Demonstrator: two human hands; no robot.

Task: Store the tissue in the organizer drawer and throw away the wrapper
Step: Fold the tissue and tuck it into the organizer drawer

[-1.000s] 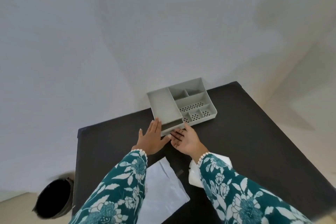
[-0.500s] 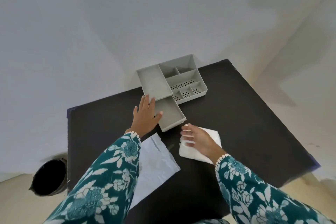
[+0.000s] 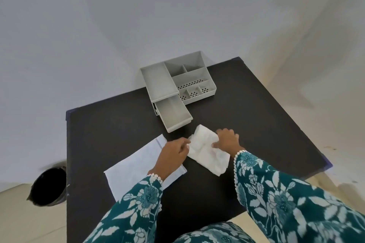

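Near-right part of wrapper (image 3: 136, 165) hidden under left hand (image 3: 173, 151) and sleeve (image 3: 138, 209). Near edge of surface (image 3: 110, 124) cut off below. Bin (image 3: 48, 186) interior too dark to read.

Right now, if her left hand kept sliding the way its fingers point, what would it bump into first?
The left hand points right, at the white tissue it already touches at the edge; beyond that lies the right hand.

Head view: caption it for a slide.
Both hands, left and right, gather the white tissue before the open organizer drawer.
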